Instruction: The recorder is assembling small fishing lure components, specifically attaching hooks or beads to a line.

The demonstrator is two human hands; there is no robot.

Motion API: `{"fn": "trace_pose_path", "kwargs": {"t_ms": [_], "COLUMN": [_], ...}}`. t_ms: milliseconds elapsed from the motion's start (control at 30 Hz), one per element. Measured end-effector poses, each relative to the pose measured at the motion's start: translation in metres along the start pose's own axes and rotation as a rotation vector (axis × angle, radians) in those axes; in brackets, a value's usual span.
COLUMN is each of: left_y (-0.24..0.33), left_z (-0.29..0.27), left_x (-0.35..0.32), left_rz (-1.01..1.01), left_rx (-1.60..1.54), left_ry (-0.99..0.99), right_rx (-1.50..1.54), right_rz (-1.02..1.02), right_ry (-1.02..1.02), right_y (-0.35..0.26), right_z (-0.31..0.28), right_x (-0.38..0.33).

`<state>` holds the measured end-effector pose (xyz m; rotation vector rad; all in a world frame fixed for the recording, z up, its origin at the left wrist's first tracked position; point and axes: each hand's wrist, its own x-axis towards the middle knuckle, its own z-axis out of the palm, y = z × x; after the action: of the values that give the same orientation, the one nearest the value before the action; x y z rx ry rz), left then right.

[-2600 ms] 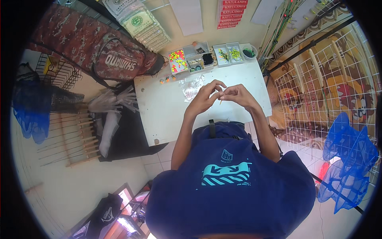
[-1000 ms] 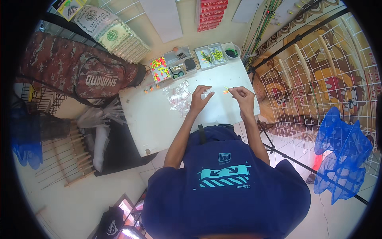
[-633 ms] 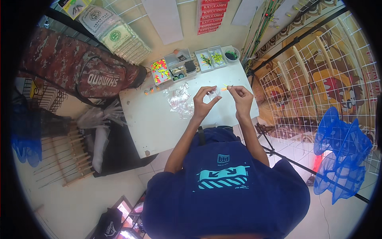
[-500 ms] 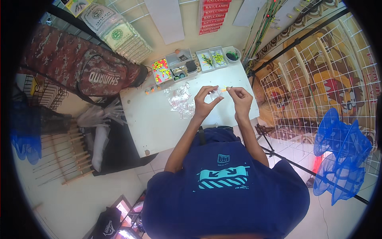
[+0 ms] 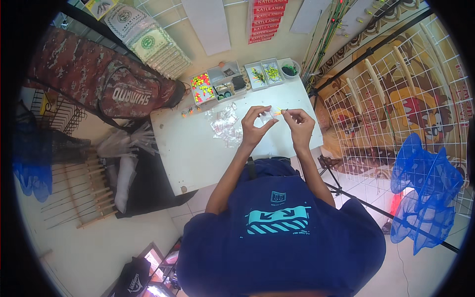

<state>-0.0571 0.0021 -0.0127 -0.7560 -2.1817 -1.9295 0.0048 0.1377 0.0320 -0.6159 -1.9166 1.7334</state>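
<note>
Two hands near each other above the white table (image 5: 198,166), left hand (image 5: 253,129) holding small clear bag (image 5: 266,118) between thumb and fingers, right hand (image 5: 301,124) pinching thin yellow-orange sticks (image 5: 278,113), their long axis roughly sideways, tips pointing left toward the bag.

Got a small clear plastic baggie (image 5: 267,118) in the left hand (image 5: 253,130) — and thin yellow-orange sticks (image 5: 278,113) in the right hand (image 5: 301,124), pointing left toward it.

Head-worn fisheye view, facing steeply down, shirt (image 5: 282,255) close below, white table (image 5: 193,153) farther out
</note>
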Motion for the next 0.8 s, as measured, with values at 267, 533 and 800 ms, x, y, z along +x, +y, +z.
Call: {"fn": "trace_pose_path", "kwargs": {"t_ms": [267, 533, 800], "left_y": [0.003, 0.004, 0.006], "left_z": [-0.001, -0.002, -0.001], "left_x": [0.000, -0.002, -0.004], "left_rz": [0.042, 0.083, 0.111], "left_rx": [0.016, 0.035, 0.079], "left_ry": [0.012, -0.033, -0.070], "right_rx": [-0.237, -0.278, -0.436], "right_rz": [-0.146, -0.059, -0.147], "right_ry": [-0.085, -0.185, -0.253], "right_y": [-0.014, -0.017, -0.016], "right_z": [-0.006, -0.011, -0.018], "right_x": [-0.001, 0.002, 0.008]}}
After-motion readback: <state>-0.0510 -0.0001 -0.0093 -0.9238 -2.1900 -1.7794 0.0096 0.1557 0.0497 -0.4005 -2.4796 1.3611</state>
